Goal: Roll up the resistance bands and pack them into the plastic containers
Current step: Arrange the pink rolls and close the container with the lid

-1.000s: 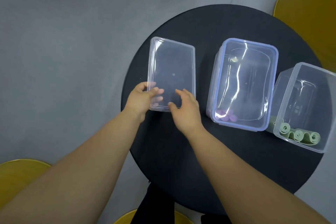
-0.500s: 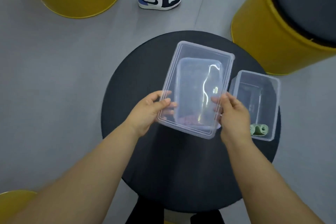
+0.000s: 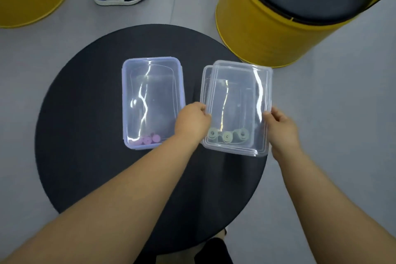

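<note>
Clear lid [image 3: 240, 92], pinched by left hand [image 3: 192, 121] and right hand [image 3: 281, 128] fingers [image 3: 269, 116], has moved over the green-band container [image 3: 206, 83] between them, askew and unseated.

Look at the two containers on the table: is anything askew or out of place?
Yes: the clear lid sits shifted right and slightly turned over the green-roll container, whose left rim shows. The left hand and right hand hold it, not yet seated. The blue-rimmed container looks squarely closed.
</note>
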